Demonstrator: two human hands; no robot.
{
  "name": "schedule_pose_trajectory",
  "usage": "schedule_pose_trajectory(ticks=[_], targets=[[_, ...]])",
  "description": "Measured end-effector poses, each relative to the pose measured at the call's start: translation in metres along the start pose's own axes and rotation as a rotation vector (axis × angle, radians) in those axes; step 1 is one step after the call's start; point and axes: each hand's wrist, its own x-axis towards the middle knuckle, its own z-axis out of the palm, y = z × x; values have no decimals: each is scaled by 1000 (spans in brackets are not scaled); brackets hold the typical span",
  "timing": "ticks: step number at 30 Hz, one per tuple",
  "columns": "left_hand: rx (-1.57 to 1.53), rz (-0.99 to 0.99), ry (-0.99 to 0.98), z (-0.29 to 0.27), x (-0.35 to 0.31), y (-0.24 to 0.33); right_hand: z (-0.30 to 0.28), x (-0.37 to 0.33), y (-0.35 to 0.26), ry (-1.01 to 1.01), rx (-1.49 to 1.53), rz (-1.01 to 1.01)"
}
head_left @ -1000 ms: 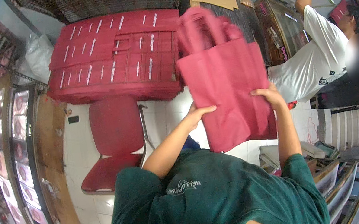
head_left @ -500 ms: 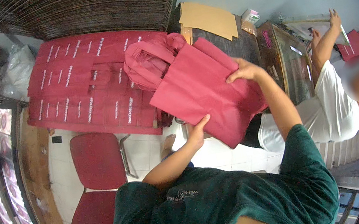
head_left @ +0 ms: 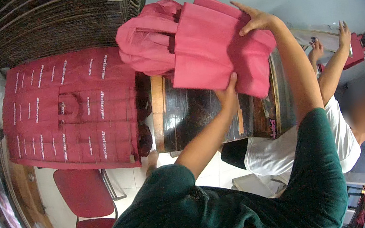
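Got a bundle of red tote bags [head_left: 210, 47] pinched between left hand [head_left: 228, 95] and half-splayed right hand [head_left: 260, 19]; could fan out left of the grip, thanks to floppy, unsupported handles [head_left: 146, 38].

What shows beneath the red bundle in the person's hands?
Beneath the red bundle, part of a dark tabletop shows, with a wooden strip at its left; whatever the bundle covers is hidden.

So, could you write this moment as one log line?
Left hand: grips red bags | Right hand: touching their right end | Nearby: dark table, printed red fabric
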Motion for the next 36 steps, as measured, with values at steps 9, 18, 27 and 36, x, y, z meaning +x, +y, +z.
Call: schedule_pose_trajectory(ticks=[9, 18, 27, 36], targets=[[491, -559, -20, -117, -20, 13, 161, -137, 14, 379, 567, -206], [1547, 318, 12, -367, -154, 239, 429, -374, -34, -374, 965, 118], [1795, 168, 2215, -472, -445, 499, 480, -339, -22, -250, 836, -51], [1335, 136, 1649, -623, -562, 507, 506, -367, -90, -466, 763, 19]])
